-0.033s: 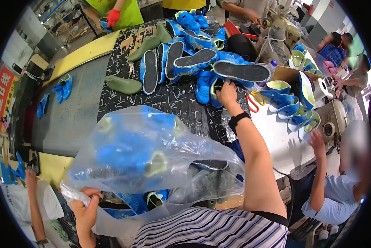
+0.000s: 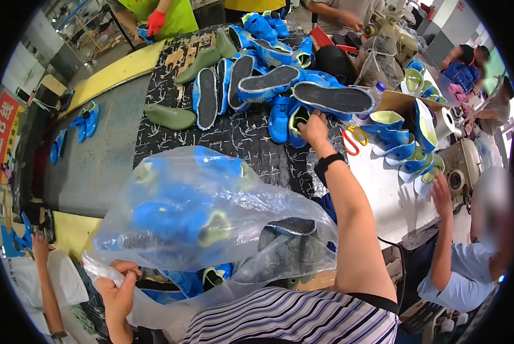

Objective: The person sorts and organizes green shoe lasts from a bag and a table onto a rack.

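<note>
Two bare hands are at work in the head view, spread well apart. The left hand (image 2: 117, 286), low on the left, has a closed grip on a bunched edge of a clear plastic bag (image 2: 182, 243), and blue shoes (image 2: 162, 217) show blurred through the film. The right hand (image 2: 314, 131) reaches across the dark tabletop (image 2: 251, 166) to a small blue shoe (image 2: 295, 137) at the near side of the pile, its fingers at the lime-lined collar; whether that grip is pinched tight, I cannot tell. That shoe stands beside another blue shoe (image 2: 278, 119), and a larger shoe with a dark sole (image 2: 334, 98) lies on its side just beyond, close over the fingers. Scissors (image 2: 355, 140) with red and yellow handles lie to the right of the wrist. To handle this well, I would take the collar between thumb and fingers, then draw the shoe toward the body, clear of the larger one, so the pile does not slide. The forearm should pass wide of the scissors, and the left grip is best firm, holding the loose film away from the right arm.
</note>
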`<state>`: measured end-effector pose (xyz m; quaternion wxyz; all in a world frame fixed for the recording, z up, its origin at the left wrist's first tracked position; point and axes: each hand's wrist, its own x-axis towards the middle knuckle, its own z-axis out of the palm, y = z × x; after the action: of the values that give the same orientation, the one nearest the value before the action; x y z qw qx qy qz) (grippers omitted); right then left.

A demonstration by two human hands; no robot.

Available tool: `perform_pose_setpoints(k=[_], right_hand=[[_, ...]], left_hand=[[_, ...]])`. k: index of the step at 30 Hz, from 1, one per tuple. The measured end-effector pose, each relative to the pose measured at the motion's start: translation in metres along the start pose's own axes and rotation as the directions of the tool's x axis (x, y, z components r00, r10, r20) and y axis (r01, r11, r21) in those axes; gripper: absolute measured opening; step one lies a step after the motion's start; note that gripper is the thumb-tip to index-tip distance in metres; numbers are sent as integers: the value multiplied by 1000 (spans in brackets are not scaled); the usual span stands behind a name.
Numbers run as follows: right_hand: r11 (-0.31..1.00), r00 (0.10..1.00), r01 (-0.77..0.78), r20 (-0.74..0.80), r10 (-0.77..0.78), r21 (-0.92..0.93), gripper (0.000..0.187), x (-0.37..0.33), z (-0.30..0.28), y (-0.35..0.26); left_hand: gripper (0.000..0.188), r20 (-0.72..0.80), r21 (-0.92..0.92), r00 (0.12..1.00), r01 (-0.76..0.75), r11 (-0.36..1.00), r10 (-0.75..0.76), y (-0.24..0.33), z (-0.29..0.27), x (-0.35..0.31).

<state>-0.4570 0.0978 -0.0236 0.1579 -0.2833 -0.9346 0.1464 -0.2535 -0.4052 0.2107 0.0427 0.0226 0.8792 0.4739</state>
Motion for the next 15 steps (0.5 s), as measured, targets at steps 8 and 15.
perform_pose_setpoints(k=[8, 15], right_hand=[[723, 694, 684, 220, -685, 94, 13, -53, -32, -5], [893, 827, 449, 390, -405, -23, 42, -3, -29, 27]], left_hand=[[18, 37, -71, 992, 125, 990, -123, 0, 5, 18], [17, 86, -143, 993, 91, 986, -79, 15, 16, 19]])
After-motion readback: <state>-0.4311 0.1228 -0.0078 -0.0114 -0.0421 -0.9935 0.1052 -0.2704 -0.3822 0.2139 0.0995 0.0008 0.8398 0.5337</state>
